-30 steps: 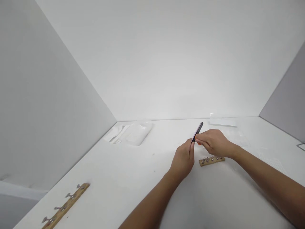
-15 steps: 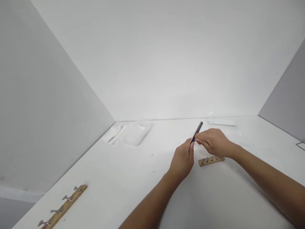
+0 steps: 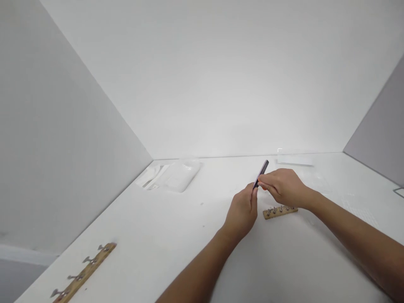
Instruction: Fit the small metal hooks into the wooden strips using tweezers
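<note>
My left hand (image 3: 243, 210) is closed around the lower end of a slim, dark phone (image 3: 262, 170), which I see nearly edge-on and tilted upward to the right. Pinched in my right hand (image 3: 285, 185) is a small orange piece (image 3: 264, 187), pressed against the phone's right side. Most of that piece is hidden by the fingers, so its kind does not show. Just below my right hand, a short wooden strip with several metal pegs (image 3: 280, 212) lies on the white table (image 3: 176, 235).
A longer wooden strip with metal hooks (image 3: 85, 273) lies at the near left. Clear plastic packaging (image 3: 181, 176) rests at the back left. Near the back wall stands a transparent piece with a white base (image 3: 295, 160). Walls enclose the table at the left, back and right.
Both hands stay in almost the same place on the phone and the orange piece. The view has shifted very slightly.
</note>
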A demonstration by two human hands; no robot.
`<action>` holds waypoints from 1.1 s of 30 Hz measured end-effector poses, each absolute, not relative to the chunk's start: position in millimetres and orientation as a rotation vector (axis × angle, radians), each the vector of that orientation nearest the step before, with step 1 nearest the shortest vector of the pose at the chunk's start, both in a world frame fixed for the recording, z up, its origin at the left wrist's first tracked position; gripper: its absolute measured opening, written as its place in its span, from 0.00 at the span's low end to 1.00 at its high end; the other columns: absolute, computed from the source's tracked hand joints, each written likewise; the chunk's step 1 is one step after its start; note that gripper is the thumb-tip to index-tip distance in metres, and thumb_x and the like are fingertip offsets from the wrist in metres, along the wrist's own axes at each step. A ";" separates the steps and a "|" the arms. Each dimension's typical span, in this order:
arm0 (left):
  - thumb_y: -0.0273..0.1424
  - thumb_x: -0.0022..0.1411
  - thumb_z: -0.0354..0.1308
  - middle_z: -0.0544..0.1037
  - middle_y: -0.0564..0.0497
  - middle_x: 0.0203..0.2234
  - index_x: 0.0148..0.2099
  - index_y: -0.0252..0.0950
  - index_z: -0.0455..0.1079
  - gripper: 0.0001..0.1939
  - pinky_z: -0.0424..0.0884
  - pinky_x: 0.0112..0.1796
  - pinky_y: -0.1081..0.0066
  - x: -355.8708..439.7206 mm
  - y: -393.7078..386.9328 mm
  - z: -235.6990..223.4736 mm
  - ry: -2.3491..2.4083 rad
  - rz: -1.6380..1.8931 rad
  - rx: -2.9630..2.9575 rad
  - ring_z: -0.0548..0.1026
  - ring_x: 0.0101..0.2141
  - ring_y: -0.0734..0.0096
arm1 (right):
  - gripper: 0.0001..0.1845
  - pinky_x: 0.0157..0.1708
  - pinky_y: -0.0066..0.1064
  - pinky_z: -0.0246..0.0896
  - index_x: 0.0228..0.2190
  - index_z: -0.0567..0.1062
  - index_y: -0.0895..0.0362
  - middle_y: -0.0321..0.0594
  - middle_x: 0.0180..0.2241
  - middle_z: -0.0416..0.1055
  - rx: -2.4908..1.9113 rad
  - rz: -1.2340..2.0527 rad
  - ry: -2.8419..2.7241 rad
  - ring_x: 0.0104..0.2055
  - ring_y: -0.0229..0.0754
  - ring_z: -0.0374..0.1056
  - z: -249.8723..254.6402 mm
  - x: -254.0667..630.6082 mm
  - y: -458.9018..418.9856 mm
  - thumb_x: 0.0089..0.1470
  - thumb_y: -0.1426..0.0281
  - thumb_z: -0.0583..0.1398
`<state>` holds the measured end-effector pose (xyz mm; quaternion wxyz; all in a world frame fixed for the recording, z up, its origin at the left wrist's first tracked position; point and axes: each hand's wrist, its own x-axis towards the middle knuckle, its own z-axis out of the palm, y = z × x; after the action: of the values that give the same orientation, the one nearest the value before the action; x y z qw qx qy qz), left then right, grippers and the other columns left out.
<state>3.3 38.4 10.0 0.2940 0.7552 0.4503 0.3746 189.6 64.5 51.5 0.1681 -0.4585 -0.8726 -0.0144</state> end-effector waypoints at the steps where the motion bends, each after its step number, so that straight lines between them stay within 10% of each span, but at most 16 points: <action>1: 0.35 0.77 0.39 0.75 0.51 0.29 0.48 0.37 0.70 0.17 0.68 0.35 0.69 3.4 38.2 10.2 1.198 0.997 2.012 0.75 0.32 0.64 | 0.19 0.26 0.32 0.35 0.26 0.64 0.54 0.33 0.19 0.64 -1.319 -0.054 -2.473 0.22 0.38 0.55 52.0 189.7 64.2 0.70 0.64 0.47; 33: 0.34 0.77 0.39 0.75 0.51 0.30 0.47 0.37 0.69 0.17 0.68 0.34 0.68 3.0 37.5 14.3 1.195 1.038 2.044 0.75 0.31 0.64 | 0.18 0.25 0.30 0.38 0.28 0.66 0.53 0.31 0.20 0.68 -1.273 -0.062 -2.417 0.23 0.37 0.58 50.9 190.1 62.9 0.70 0.66 0.48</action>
<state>3.0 37.5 14.3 0.2746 0.7601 0.4446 0.3862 190.1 62.9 50.9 0.2034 -0.4561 -0.8661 -0.0221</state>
